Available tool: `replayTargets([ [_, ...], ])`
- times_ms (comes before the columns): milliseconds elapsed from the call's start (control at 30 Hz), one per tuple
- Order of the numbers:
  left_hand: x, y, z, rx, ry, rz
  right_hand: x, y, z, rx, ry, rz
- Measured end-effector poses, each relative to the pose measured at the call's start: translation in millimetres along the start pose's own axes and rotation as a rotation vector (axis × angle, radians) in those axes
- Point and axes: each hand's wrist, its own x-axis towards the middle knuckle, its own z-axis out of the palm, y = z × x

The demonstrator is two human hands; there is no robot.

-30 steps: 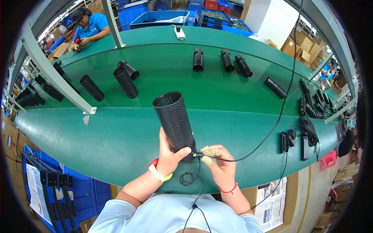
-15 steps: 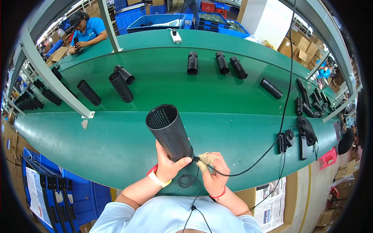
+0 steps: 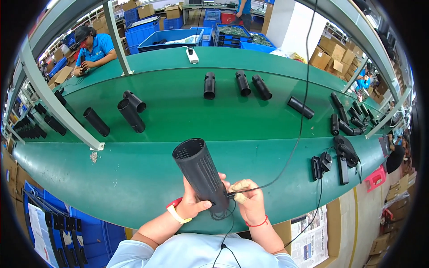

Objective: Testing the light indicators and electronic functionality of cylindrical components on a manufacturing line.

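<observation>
A black perforated cylinder [image 3: 202,172], open at its far end, leans away from me above the bench's near edge. My left hand [image 3: 191,204] is wrapped round its lower part, thumb on the near side. Close to its base on the right, a black cable plug [image 3: 230,195] meets the cylinder wall; whether it sits fully in is too small to tell. My right hand [image 3: 251,206], with tan covers on the fingertips, pinches this plug end. From there a black cable [image 3: 286,167] runs up and right overhead. A coiled thin cord [image 3: 220,216] lies below the cylinder.
Several black cylinders [image 3: 209,85] stand or lie on the green belt [image 3: 178,111] beyond. Black devices [image 3: 343,169] lie at the bench's right. A metal post [image 3: 62,96] rises at left. A co-worker [image 3: 96,51] sits across, holding a dark object.
The view has tilted up slightly, so the belt and bench appear lower. The cylinder has turned in my left hand, showing more plain wall. My right hand keeps its pinch at the plug.
</observation>
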Motion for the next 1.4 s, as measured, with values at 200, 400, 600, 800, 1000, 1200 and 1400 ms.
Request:
replayTargets([
  [200,8,3,-8,0.026,0.197,-0.211,-13,14,-7,-0.125,0.008,0.032],
  [400,13,2,2,-0.086,0.262,-0.247,-18,11,1,-0.289,-0.204,0.207],
  [600,10,-6,-2,-0.133,0.206,-0.205,-15,11,1,0.049,-0.093,0.298],
  [800,9,-2,-3,-0.029,0.053,-0.223,-16,13,-5,0.209,-0.109,0.326],
  [1000,9,0,1,0.012,0.004,-0.223,-17,14,-8,0.319,-0.157,0.319],
  [1200,8,-5,6,0.213,-0.013,-0.091,-17,24,-17,0.536,-0.172,0.329],
  [1400,-4,-9,16,0.537,-0.152,-0.029,-21,24,-23,0.777,-0.034,0.497],
])
